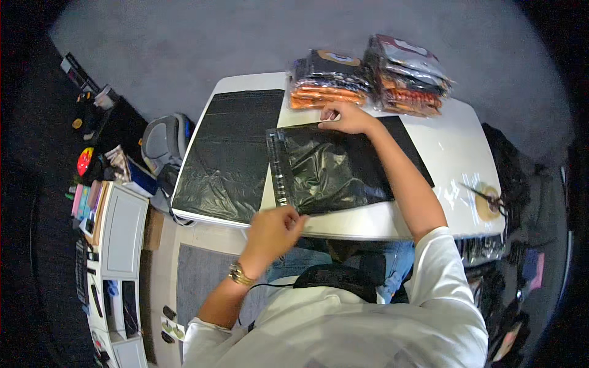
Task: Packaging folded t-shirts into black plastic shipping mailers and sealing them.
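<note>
A glossy black plastic bag (334, 168) lies flat across the middle of the white table, its left end showing a clear, shiny strip. My left hand (270, 238) is closed at the bag's near left corner, fingers pinching its edge. At the far edge, my right hand (348, 118) has its fingers curled on the bag, with the forearm reaching over the bag's right part. A second black plastic bag (230, 153) is spread to the left, partly wrinkled toward its near end.
Two stacks of clear-wrapped folded clothes, one shorter (331, 83) and one taller (411, 73), stand along the table's far edge. Scissors (485, 195) lie over a tape roll (489, 208) at the right. A grey chair (164, 142) and white cabinet (124, 233) are to the left.
</note>
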Available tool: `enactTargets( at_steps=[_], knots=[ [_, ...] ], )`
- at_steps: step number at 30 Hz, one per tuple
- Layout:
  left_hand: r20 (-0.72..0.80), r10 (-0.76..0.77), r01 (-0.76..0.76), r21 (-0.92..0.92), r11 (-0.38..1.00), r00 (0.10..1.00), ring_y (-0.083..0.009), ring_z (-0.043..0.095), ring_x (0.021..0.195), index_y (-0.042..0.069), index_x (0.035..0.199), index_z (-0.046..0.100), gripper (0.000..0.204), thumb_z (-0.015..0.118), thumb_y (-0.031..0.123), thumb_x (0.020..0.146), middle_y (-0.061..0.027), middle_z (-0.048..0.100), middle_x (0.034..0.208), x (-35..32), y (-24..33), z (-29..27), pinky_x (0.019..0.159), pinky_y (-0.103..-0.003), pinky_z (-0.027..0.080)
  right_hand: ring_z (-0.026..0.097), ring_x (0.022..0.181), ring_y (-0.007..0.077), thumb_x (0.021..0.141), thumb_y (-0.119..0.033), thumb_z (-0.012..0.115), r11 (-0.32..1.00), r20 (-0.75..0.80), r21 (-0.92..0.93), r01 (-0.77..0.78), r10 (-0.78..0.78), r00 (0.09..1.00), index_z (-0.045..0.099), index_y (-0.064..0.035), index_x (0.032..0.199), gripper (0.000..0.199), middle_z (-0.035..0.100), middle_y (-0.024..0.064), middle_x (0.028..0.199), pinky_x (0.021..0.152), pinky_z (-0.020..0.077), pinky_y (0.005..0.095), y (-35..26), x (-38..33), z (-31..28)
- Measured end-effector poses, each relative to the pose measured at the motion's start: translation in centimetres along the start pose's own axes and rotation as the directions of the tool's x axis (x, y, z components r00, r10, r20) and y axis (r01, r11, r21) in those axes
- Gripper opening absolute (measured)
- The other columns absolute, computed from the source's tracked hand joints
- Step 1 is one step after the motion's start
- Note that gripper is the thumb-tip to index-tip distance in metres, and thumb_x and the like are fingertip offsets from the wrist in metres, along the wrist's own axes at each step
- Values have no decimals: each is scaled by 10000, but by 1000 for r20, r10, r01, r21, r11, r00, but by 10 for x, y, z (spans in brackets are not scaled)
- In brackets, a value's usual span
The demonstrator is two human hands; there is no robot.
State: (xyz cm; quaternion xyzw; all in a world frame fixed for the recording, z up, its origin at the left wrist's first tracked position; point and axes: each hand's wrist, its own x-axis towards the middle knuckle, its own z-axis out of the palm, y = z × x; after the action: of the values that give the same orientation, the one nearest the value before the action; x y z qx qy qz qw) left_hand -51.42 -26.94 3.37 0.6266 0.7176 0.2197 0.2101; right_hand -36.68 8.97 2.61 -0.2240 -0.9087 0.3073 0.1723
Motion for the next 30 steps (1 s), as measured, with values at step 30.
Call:
enactTargets(
  at_steps=[30],
  knots=[
    [-638, -302, -335, -680, 652, 708, -62, 596, 679, 29, 867, 672, 213, 772, 143, 1017, 33, 598, 753, 102, -19, -60, 662, -264, 602, 657, 946, 69, 1000, -188, 786, 743, -413, 637, 206, 103, 905, 755, -66, 1024, 129, 754, -19, 982, 890, 504, 252, -29, 16, -90]
  ],
)
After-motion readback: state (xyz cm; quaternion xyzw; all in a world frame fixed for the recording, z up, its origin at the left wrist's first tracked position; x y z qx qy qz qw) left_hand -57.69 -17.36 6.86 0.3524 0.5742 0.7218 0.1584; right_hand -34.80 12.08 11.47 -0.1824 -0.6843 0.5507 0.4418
